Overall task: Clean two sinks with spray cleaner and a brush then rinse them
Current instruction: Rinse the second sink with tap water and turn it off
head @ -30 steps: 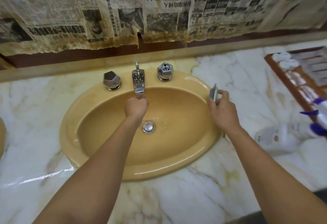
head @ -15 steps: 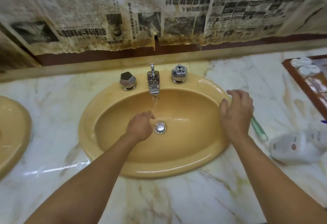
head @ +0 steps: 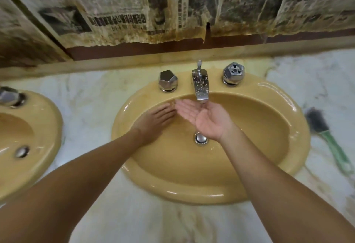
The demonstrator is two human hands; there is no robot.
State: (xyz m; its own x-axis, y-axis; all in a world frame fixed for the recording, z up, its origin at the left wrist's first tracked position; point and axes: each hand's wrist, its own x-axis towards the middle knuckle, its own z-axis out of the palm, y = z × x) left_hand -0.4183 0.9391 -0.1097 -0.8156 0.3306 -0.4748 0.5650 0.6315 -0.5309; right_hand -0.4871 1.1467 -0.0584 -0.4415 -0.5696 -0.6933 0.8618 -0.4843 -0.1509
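**Marble bench (head: 92,108), mustard sink (head: 192,194): both hands in the basin**

Newspaper (head: 119,18) covers the wall behind the bench, stained brown along its torn lower edge. It carries bold dark headline characters, too blurred to read. No other labels can be made out.

The sink sits centre frame. A second sink (head: 44,127) of the same colour is cut off by the left edge.

Both forearms reach forward over the near rim.
- Left hand (head: 153,120): palm down, fingers straight and together, lying flat on the basin's back-left wall, tips towards the spout (head: 200,85). Holds nothing.
- Right hand (head: 203,118): palm up, fingers extended and slightly cupped, directly under the spout, tips pointing left, close to the left fingertips. Holds nothing.

The brush (head: 326,137) lies on the bench just right of the sink, clear of both hands. Its long axis runs far-to-near, with the dark bristle head towards the wall and the green handle towards the person.

Two faceted chrome knobs (head: 167,80) flank the spout. The drain (head: 201,138) lies below the right wrist.
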